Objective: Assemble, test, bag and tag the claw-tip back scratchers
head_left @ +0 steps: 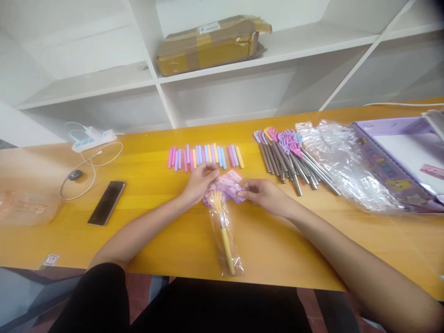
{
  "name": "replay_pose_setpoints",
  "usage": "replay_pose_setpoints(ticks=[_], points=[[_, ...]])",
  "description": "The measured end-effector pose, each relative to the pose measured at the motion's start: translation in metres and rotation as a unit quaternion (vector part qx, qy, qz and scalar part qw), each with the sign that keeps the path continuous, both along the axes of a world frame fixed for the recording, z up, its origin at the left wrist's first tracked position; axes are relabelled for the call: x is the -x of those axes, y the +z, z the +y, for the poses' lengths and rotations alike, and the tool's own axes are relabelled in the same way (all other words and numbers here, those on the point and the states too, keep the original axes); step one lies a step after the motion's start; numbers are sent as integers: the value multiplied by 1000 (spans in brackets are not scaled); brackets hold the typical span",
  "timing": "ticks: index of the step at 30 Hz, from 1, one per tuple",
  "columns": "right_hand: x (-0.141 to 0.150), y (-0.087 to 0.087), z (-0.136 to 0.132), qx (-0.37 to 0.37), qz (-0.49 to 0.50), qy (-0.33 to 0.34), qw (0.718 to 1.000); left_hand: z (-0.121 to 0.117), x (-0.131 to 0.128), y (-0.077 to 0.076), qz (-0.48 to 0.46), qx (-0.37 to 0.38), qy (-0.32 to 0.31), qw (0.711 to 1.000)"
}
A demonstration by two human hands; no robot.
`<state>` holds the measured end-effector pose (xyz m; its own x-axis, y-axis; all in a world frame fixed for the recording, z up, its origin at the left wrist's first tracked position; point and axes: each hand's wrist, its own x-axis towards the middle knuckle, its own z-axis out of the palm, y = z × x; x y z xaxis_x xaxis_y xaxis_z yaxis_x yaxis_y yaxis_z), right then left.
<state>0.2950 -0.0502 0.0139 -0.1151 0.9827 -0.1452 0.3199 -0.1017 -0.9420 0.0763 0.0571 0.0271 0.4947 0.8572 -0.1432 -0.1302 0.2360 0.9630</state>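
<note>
A yellow back scratcher point(226, 245) lies in a clear plastic bag on the table in front of me, its hand-shaped end pointing away. Pink and purple printed cards point(229, 184) are bunched just beyond that end. My left hand point(200, 183) is closed at the left edge of the cards, fingers curled and partly hidden. On the other side, my right hand point(262, 194) pinches the right edge of a purple card between thumb and fingers. Behind the hands lie rows of coloured handle sleeves point(204, 155) in pink, purple, blue and yellow.
To the right are a pile of back scratchers point(286, 155) with metal shafts, a heap of clear plastic bags point(347, 162) and a purple box point(388, 171). A phone point(107, 203), cable and power strip point(93, 139) lie left. A taped carton point(211, 45) sits on the shelf.
</note>
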Motion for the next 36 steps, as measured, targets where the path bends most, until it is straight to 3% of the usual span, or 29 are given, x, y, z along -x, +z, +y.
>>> replay_pose_setpoints(ticks=[7, 9, 11, 15, 17, 22, 29, 32, 36], points=[[4, 1, -3, -13, 6, -75, 997, -1, 0, -2, 3, -12, -4, 1000], [6, 3, -4, -54, 1, -89, 995, -2, 0, -1, 4, -15, -3, 1000], [8, 5, -5, -147, -30, -102, 983, -4, -1, 1, 3, -17, 2, 1000], [15, 6, -14, -400, -130, -61, 905, -12, -4, 2, -9, 2, -6, 1000], [19, 5, -20, -473, -177, -20, 863, -18, -4, 3, -17, 6, -19, 1000], [21, 7, -25, -473, -264, 25, 840, -30, -4, 4, -9, 15, -66, 998], [12, 9, -19, -533, -329, 57, 777, -33, -2, 4, -18, 34, -95, 995], [10, 6, -19, -525, -296, 38, 797, -34, -1, 6, -29, 27, -114, 993], [13, 6, -20, -431, -200, -31, 879, -32, 0, 5, -25, -17, -161, 986]])
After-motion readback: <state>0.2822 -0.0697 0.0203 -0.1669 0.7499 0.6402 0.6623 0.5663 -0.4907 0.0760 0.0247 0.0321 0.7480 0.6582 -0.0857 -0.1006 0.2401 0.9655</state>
